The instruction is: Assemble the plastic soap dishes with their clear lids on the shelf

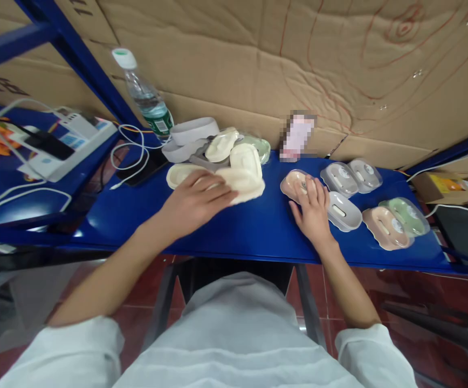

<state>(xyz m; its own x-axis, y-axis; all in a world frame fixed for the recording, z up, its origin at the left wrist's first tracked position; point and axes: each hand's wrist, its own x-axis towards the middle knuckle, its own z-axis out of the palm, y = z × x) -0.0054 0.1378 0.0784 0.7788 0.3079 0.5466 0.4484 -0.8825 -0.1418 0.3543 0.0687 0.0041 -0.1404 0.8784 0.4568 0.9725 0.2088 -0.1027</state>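
My left hand [195, 202] is closed over the near edge of a cream soap dish [250, 186], its fingers bent across the rim. Another cream dish [179, 173] shows just behind that hand. More cream dishes [245, 159] and a green dish in clear wrap [262, 148] are heaped beyond. On the right, a pink soap dish [290, 186] lies flat, partly covered by my right hand [312, 207]. The fingers rest on it, with the thumb apart. Beside that hand sits a grey soap dish [345, 212] with a pale bar-shaped mark in its middle.
Grey wrapped dishes [341, 179], a peach dish [385, 229] and a green dish [407, 215] lie at right. Behind stand a water bottle [149, 102], pale grey bands [193, 131] and a blurred-out phone-shaped item [297, 134]. Cables and a power strip [76, 148] lie left.
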